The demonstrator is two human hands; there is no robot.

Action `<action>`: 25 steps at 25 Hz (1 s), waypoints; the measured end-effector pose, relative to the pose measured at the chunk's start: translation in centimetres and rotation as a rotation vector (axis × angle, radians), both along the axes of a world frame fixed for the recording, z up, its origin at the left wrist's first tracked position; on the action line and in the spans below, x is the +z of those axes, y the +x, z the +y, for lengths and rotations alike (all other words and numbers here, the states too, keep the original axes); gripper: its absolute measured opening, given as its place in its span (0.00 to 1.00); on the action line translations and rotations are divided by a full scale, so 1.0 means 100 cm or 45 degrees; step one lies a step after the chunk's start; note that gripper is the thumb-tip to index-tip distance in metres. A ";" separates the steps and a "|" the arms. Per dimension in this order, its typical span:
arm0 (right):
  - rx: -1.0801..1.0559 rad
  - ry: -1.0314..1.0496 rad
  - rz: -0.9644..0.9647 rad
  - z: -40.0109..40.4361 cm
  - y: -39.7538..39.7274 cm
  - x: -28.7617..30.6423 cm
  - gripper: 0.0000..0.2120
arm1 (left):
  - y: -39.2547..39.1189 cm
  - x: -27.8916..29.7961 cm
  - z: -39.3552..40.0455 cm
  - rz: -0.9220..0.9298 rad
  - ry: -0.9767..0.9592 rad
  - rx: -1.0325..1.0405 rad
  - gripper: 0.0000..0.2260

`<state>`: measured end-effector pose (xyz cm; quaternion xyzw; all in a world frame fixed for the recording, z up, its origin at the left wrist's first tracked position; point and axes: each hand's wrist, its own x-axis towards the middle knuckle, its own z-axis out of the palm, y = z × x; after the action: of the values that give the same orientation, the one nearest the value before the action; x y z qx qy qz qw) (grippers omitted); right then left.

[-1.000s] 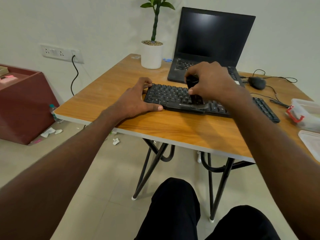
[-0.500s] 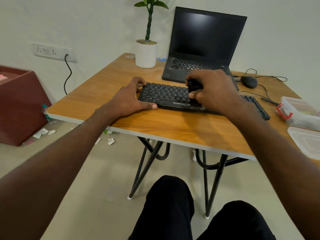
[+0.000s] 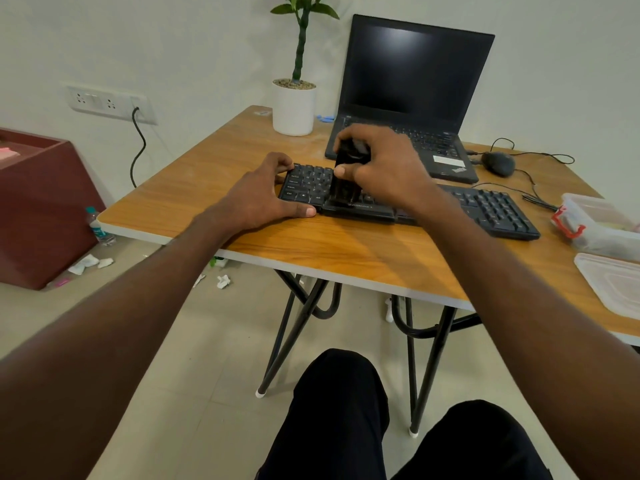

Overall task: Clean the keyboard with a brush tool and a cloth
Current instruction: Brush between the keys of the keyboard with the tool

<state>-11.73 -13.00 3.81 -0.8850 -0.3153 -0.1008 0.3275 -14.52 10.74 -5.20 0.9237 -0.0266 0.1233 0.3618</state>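
Wood-grain table (image 3: 214, 188) stands against a pale wall on a tiled floor littered with paper scraps (image 3: 90, 264); the black keyboard (image 3: 485, 209) lies near its front edge, before a laptop (image 3: 412, 81). Left hand (image 3: 258, 197) grips the keyboard's left end, right hand (image 3: 384, 168) is closed around a black brush (image 3: 346, 183) standing on the keys. Bare tabletop lies open to the left.
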 end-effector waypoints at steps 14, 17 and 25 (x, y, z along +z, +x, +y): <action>-0.007 -0.040 -0.070 0.018 0.000 -0.005 0.19 | -0.003 0.002 -0.002 0.008 -0.021 -0.006 0.45; -0.026 -0.178 0.053 -0.001 0.006 0.014 0.21 | -0.002 0.002 -0.002 0.017 -0.021 -0.012 0.44; -0.067 -0.190 0.014 -0.027 0.006 0.009 0.14 | -0.001 0.001 0.000 0.038 0.004 0.004 0.47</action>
<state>-11.13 -15.73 4.71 -0.9154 -0.2966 -0.0810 0.2597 -14.66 10.72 -5.14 0.9260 -0.0201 0.1102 0.3606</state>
